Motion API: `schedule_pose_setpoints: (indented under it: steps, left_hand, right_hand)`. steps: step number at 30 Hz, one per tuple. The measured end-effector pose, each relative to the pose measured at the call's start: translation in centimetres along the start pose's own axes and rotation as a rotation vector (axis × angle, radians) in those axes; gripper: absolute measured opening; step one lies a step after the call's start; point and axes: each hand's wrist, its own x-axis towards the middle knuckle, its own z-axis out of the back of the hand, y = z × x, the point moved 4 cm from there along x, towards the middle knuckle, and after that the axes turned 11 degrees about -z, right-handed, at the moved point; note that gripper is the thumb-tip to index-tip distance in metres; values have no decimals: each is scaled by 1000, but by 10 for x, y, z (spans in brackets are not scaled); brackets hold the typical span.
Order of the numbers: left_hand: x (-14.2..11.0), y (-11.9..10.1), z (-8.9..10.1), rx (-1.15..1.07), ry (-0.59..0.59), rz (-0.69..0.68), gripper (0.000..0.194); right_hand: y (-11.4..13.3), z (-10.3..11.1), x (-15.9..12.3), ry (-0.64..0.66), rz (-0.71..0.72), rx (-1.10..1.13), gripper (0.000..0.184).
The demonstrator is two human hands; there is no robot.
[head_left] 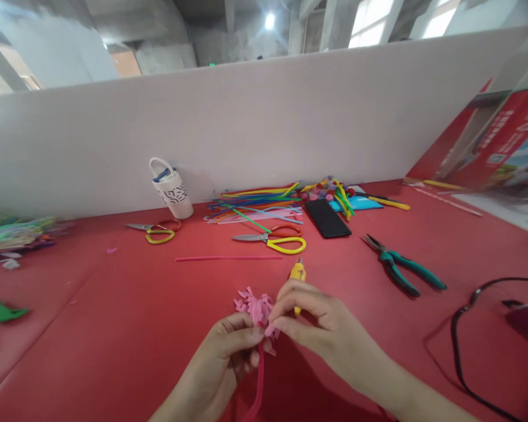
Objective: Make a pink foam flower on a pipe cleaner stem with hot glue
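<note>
Over the red counter (136, 305), our left hand (235, 351) pinches the fringed pink paper flower (256, 308) above its red fuzzy stem (260, 375); our right hand's (319, 319) fingertips grip its edge.

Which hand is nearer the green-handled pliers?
Right. The right hand is left of the pliers and nearer the camera; the left hand is farther left, at the pink fringed piece.

Scissors, pliers (402, 266) and a phone (328, 218) lie on the red table (127, 316).

Matt red table (127, 305) — glossy black phone (328, 218).
</note>
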Motion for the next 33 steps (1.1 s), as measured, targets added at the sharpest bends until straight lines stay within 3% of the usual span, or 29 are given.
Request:
schedule_pose_setpoints:
  steps: [16, 22, 27, 33]
  left_hand:
    - [-6, 4, -5, 31, -3, 70, 2]
    - [-4, 5, -3, 10, 38, 60, 3]
    - [-4, 3, -4, -3, 35, 16, 6]
    - [-7, -1, -8, 67, 5, -30, 17]
  right_hand:
    - [0, -4, -2, -92, 139, -193, 14]
    - [1, -4, -8, -217, 282, -313, 9]
    - [6, -6, -22, -386, 519, -461, 15]
    - [6, -13, -27, -434, 596, -531, 18]
